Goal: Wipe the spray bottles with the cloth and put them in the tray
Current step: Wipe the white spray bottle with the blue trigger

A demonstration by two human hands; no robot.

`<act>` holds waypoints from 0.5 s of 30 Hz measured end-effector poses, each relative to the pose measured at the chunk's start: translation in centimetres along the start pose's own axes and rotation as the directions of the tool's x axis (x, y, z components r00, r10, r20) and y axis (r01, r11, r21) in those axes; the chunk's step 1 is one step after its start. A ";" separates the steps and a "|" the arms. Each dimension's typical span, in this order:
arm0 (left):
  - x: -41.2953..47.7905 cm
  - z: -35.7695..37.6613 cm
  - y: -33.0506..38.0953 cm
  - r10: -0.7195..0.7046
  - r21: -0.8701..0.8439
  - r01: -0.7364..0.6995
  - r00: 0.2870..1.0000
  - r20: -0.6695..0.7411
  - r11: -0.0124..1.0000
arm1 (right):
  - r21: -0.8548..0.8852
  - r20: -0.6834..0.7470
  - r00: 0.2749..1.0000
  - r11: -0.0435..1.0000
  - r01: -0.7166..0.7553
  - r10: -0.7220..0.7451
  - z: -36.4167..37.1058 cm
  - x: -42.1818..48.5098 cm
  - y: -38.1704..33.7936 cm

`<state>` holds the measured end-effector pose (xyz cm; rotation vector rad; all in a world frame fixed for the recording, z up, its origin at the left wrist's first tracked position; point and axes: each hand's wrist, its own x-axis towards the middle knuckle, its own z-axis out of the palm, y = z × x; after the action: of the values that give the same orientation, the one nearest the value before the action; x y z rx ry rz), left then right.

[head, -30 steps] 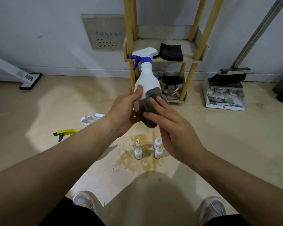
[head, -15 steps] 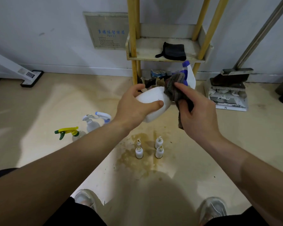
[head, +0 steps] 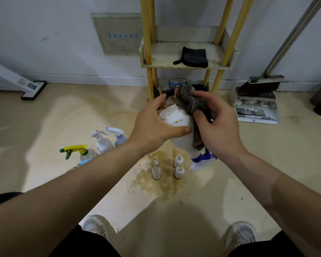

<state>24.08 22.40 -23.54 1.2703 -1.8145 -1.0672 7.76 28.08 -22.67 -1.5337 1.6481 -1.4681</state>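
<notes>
My left hand (head: 153,125) grips a white spray bottle (head: 178,127), held upside down with its base up and its blue trigger head (head: 202,158) pointing at the floor. My right hand (head: 217,125) pinches a grey cloth (head: 189,102) against the bottle's base and side. On the floor to the left stand a yellow-headed spray bottle (head: 78,152) and two white spray bottles (head: 102,140). Three small white bottles (head: 178,167) stand on a stained patch below my hands. The wooden shelf rack (head: 183,58) has a tray-like tier with a black cloth (head: 193,57) on it.
A dustpan and brush (head: 256,101) sit against the wall at right beside a metal pole (head: 293,36). A white device base (head: 32,89) lies at far left. The rack's lower tier holds clutter. My two shoes (head: 95,225) are at the bottom.
The bottle went from upright to tipped sideways to upside down, its blue head now pointing down. My right hand moved the cloth from the bottle's body up to its base.
</notes>
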 end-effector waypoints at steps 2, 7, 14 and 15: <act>0.3 -0.1 -0.1 -0.025 -0.054 0.027 0.999 0.025 0.998 | 0.095 0.015 1.000 0.995 -0.015 0.014 -0.1 0.1 -0.1; 0.5 -0.6 0.4 -0.073 -0.115 0.075 0.997 0.027 0.990 | 0.189 0.024 0.988 0.969 -0.156 0.154 0.4 -0.5 0.8; 0.4 -1.1 0.4 0.017 -0.100 -0.010 0.997 0.069 0.995 | 0.165 0.219 0.975 0.985 -0.053 0.016 0.4 -1.3 -0.3; 0.3 -1.2 0.5 0.028 -0.104 -0.020 0.997 0.074 0.994 | 0.127 0.244 0.970 0.992 -0.007 -0.025 0.5 -1.4 -0.6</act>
<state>24.82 21.94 -22.59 1.1588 -1.8008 -1.1946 8.82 29.31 -22.80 -1.5818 1.3801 -1.3017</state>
